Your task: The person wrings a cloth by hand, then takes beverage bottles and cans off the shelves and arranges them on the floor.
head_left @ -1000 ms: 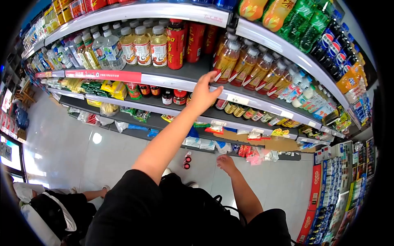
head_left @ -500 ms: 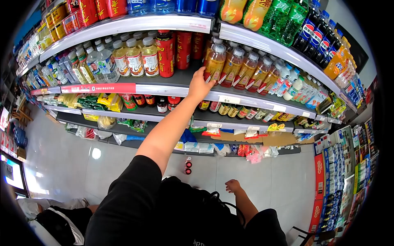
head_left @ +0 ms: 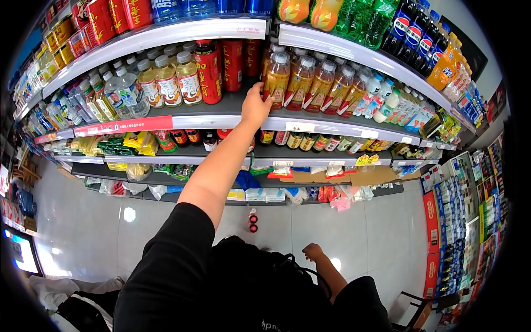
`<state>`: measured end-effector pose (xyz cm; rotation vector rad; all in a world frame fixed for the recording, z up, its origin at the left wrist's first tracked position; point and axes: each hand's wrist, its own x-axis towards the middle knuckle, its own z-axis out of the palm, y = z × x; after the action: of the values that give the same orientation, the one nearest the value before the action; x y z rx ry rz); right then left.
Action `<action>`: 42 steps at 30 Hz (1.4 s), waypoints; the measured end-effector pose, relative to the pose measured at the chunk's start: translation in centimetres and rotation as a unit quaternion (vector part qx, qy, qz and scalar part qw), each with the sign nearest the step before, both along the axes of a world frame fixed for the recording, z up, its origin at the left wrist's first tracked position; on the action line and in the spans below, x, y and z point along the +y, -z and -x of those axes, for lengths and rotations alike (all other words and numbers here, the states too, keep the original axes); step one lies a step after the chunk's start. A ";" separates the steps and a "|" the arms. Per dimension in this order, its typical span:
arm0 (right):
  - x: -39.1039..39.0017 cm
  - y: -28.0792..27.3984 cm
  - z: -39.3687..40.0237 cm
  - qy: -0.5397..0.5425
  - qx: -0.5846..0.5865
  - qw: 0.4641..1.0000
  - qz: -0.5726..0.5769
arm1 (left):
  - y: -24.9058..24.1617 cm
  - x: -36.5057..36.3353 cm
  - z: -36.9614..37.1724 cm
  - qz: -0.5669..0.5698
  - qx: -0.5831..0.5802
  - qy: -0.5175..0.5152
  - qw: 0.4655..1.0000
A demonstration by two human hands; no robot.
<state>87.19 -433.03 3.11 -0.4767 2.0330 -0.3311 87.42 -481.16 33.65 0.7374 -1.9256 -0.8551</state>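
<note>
My left hand point(head_left: 256, 106) reaches up to the middle shelf, at the lower left side of an amber drink bottle point(head_left: 276, 80) with a clear cap. Its thumb lies at the bottle's front and the fingers are at its left side, partly hidden. The bottle stands upright at the left end of a row of matching amber bottles point(head_left: 319, 86). Left of the hand stand tall red cans point(head_left: 208, 74). Low over the floor, near my body, my right hand point(head_left: 313, 252) has its fingers curled in, with nothing visible in them.
Above runs a shelf edge point(head_left: 354, 48) carrying cola and green soda bottles. Lower shelves hold jars point(head_left: 307, 142) and bagged goods. Two small items with dark-and-pink round tops point(head_left: 253, 223) are on the floor. A person's dark clothing point(head_left: 83, 310) shows at lower left; stocked racks stand right.
The view has shifted slightly, so the shelves appear further left and higher. My left thumb covers a little less of the bottle's front. My right hand stays about where it was.
</note>
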 end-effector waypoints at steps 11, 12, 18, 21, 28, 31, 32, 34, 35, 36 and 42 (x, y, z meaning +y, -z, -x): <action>-0.9 0.5 1.0 -0.388 0.147 0.910 0.002 | 0.0 0.0 -0.3 0.000 0.005 0.021 1.000; -0.9 0.6 0.9 -0.390 0.146 0.909 0.002 | 0.0 0.1 -0.5 -0.001 0.004 0.019 1.000; -1.3 1.0 0.8 -0.128 0.040 0.990 0.031 | 0.5 0.2 -1.7 -0.027 -0.008 0.058 0.998; -1.0 1.0 1.0 -0.141 0.032 0.989 0.035 | 0.4 0.6 -2.3 -0.020 -0.012 0.061 0.998; 0.0 2.5 2.0 -0.175 0.025 0.984 0.003 | 1.3 1.5 -4.9 0.114 -0.055 0.041 0.991; 0.6 3.0 2.1 -0.189 0.011 0.982 0.001 | 2.0 3.2 -6.5 0.254 -0.105 0.011 0.961; 0.6 3.0 2.1 -0.190 0.007 0.982 0.003 | 2.2 4.0 -7.0 0.316 -0.112 -0.017 0.942; 0.5 2.5 2.1 -0.347 0.075 0.935 0.011 | 3.7 5.3 -8.1 0.316 -0.125 -0.012 0.940; 0.4 2.1 2.0 -0.491 0.145 0.859 0.017 | 4.3 6.2 -8.7 0.314 -0.145 -0.008 0.938; 0.4 1.9 1.9 -0.491 0.143 0.859 0.019 | 5.2 7.1 -9.3 0.313 -0.166 -0.004 0.935; 0.9 2.0 1.3 -0.548 0.180 0.816 0.038 | 19.1 13.0 -16.9 0.118 -0.418 0.102 0.895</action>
<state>85.90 -432.13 1.11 -1.7440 1.7343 0.4260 104.35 -468.15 14.57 0.8403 -2.8538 -0.4139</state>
